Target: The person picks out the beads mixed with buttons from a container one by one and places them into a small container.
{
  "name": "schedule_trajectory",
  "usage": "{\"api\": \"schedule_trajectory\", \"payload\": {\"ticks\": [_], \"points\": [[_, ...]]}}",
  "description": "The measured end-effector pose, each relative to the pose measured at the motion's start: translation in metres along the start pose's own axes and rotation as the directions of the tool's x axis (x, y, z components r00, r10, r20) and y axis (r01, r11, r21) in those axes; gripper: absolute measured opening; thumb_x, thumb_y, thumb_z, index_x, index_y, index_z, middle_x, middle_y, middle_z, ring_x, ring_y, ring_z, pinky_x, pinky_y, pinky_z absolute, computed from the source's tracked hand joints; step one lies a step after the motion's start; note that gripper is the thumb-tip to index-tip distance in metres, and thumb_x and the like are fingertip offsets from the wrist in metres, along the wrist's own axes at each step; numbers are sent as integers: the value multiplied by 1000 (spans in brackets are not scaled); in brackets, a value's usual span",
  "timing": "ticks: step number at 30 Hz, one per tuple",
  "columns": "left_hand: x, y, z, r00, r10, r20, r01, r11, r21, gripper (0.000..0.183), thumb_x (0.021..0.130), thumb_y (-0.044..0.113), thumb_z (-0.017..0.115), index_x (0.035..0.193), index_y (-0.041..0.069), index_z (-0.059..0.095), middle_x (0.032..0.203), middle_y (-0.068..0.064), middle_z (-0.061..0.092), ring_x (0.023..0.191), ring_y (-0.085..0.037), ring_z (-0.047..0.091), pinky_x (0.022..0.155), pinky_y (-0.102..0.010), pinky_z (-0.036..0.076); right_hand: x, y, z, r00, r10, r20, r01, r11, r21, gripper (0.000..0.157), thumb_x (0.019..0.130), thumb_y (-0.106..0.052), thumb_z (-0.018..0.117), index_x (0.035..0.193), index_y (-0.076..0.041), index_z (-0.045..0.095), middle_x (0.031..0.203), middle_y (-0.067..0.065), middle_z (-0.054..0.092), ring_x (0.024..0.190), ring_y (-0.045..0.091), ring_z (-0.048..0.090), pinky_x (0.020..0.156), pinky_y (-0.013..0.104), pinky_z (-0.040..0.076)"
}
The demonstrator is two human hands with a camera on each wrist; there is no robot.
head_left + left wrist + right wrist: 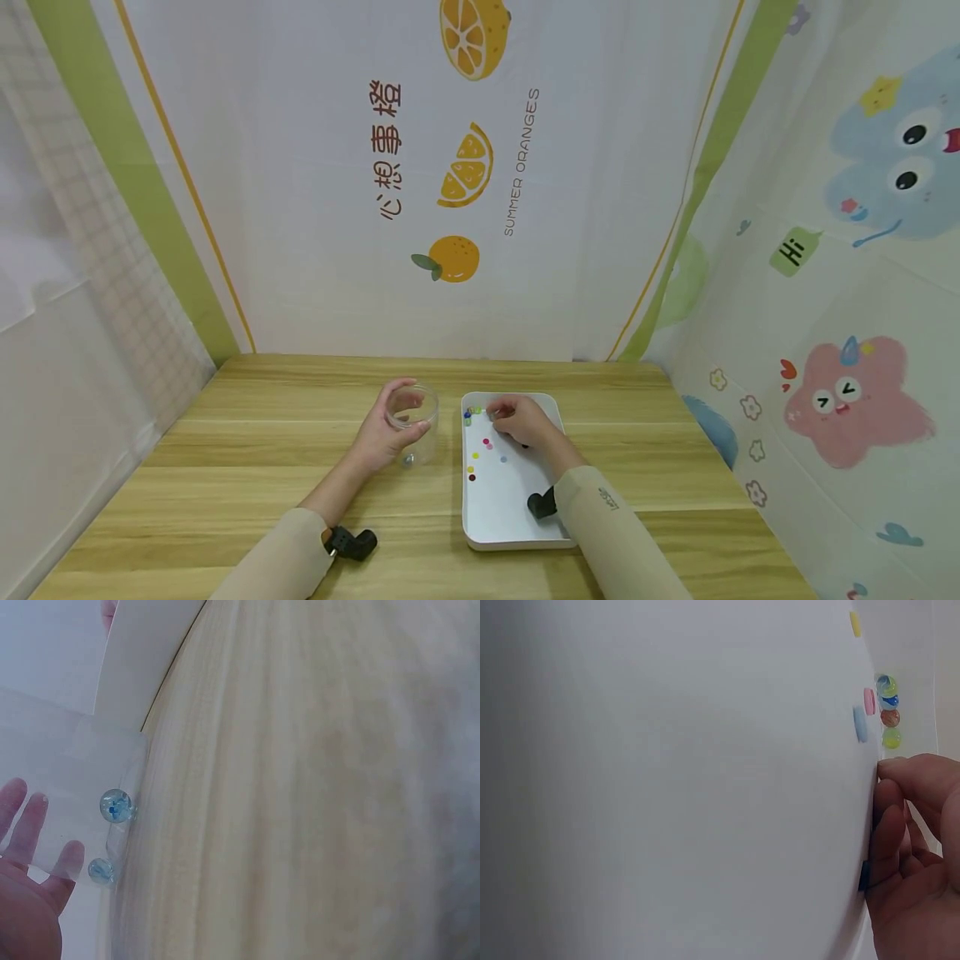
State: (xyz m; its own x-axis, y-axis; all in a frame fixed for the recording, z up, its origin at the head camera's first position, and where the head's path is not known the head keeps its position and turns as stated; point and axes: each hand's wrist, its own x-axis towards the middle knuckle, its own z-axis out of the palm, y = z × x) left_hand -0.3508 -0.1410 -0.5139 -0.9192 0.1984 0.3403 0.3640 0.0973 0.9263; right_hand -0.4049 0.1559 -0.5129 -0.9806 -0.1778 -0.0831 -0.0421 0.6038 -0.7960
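My left hand (386,431) grips a clear plastic jar (423,446), thumb and fingers around its sides near the open rim. Low in the jar, two clear-and-blue glass marbles (115,805) show in the left wrist view. My right hand (521,421) reaches into the far part of a white tray (517,525). Its fingers (919,776) are bent, with thumb and fingertips close together at the tray floor; I cannot tell whether they pinch something. Beside those fingertips, several glass marbles (890,718), green, blue and reddish, lie along the tray's wall.
Several small flat discs lie on the tray floor, among them a yellow disc (476,456), a pink disc (486,442), a dark red disc (472,477) and a pale blue disc (503,459). Jar and tray stand side by side on a wooden table (247,450), with printed curtains behind.
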Motion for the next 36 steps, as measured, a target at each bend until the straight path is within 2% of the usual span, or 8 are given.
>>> {"api": "schedule_trajectory", "payload": {"ticks": [12,17,21,28,36], "points": [[-1,1,0,1000,-13,-7,13,1000,-5,77,92,-1,81,157,7,40,147,-38,58,138,-41,58,118,-68,42,-5,-6,0,1000,4,4,-4,1000,-24,16,99,-3,75,111,-13,79,95,3,67,82,16,57,64,24,46],[-1,0,-1,1000,-11,-8,11,1000,0,77,92,-1,81,157,6,40,146,-38,58,138,-43,57,119,-68,41,-5,-6,2,1000,9,-5,-9,1000,-25,14,99,-5,76,110,-13,78,95,3,67,85,17,59,66,24,48],[0,-1,-1,1000,-11,-8,11,1000,4,77,93,-1,81,158,6,41,145,-38,58,138,-43,57,120,-69,41,-5,-7,2,1000,13,-10,-13,1000,14,14,99,-6,77,112,-12,79,97,3,69,87,16,60,70,23,50],[0,-3,0,1000,-6,-13,6,1000,-3,77,92,-1,82,157,9,42,145,-38,58,138,-43,57,120,-70,40,-5,-7,0,999,30,-17,-30,999,30,17,101,-15,76,117,-18,78,99,4,69,77,16,59,59,27,46],[0,-2,0,1000,-4,-17,4,1000,3,77,92,-1,82,157,9,42,145,-38,58,137,-40,58,120,-68,41,-9,-12,-12,999,-8,-53,12,996,88,16,105,-18,73,119,-14,78,102,4,71,83,18,63,70,27,52]]}}
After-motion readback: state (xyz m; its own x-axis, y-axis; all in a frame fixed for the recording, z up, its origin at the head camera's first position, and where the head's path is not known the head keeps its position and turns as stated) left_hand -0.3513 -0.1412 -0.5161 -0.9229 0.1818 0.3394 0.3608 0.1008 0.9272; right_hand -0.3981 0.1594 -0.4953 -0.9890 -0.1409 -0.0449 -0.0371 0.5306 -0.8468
